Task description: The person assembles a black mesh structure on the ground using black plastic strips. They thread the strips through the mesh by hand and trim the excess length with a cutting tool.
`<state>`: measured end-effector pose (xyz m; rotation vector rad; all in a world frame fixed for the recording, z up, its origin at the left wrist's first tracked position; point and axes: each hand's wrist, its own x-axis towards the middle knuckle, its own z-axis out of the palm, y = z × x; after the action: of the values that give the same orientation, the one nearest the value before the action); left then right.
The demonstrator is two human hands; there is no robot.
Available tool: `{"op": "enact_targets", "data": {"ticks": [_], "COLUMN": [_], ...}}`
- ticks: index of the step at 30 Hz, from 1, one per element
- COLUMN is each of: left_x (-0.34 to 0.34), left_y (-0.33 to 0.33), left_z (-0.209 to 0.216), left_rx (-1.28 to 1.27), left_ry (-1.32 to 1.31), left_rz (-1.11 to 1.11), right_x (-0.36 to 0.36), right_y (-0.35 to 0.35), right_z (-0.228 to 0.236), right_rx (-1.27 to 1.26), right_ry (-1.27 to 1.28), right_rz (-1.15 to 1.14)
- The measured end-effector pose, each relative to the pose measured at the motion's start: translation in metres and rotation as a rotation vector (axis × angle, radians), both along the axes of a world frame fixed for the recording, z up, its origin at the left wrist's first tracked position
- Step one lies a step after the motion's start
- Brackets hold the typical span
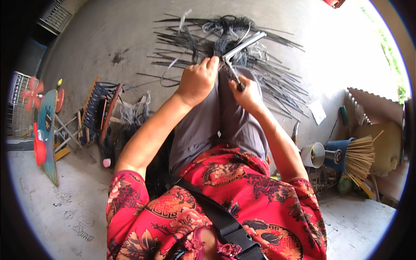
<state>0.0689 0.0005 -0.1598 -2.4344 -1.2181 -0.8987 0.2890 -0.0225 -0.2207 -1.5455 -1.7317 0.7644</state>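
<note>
Above my lap, my right hand (248,93) is wrapped round the dark handle of a metal tool (232,74), whose exact kind I cannot make out. Two pale silver bars (245,45) slant up and to the right from the tool's top end. Close by on the left, my left hand (198,83) is closed with its fingers curled toward the joint of tool and bars. What lies inside those fingers is hidden. Just beyond both hands, long thin dark rods (277,82) are spread across the floor, with tangled dark netting (221,44) over their middle.
At left stand a low woven folding seat (102,108) and a teal board (48,125) with red parts. To the right are a white bucket (313,155), a blue bucket (340,154) of thin wooden sticks (360,156) and a tan container (383,145). White paper (317,112) lies on the floor.
</note>
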Motion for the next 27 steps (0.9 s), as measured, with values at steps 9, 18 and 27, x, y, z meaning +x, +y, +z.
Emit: {"op": "enact_targets", "data": {"ticks": [9,18,27], "left_x": [-0.009,-0.037,-0.06], "left_y": [-0.026,-0.015,-0.007], "left_z": [0.026,0.04,0.094], "left_rx": [0.046,-0.028,-0.278], "left_ry": [-0.061,-0.384,-0.967], "left_rz": [0.024,0.071,-0.066], "right_x": [0.0,0.033,0.04], "right_y": [-0.049,-0.111,-0.071], "right_z": [0.108,0.091,0.107], "right_rx": [-0.09,-0.054,-0.062], "right_ry": [-0.23,-0.468,0.057], "right_rz": [0.191,0.374,0.434]}}
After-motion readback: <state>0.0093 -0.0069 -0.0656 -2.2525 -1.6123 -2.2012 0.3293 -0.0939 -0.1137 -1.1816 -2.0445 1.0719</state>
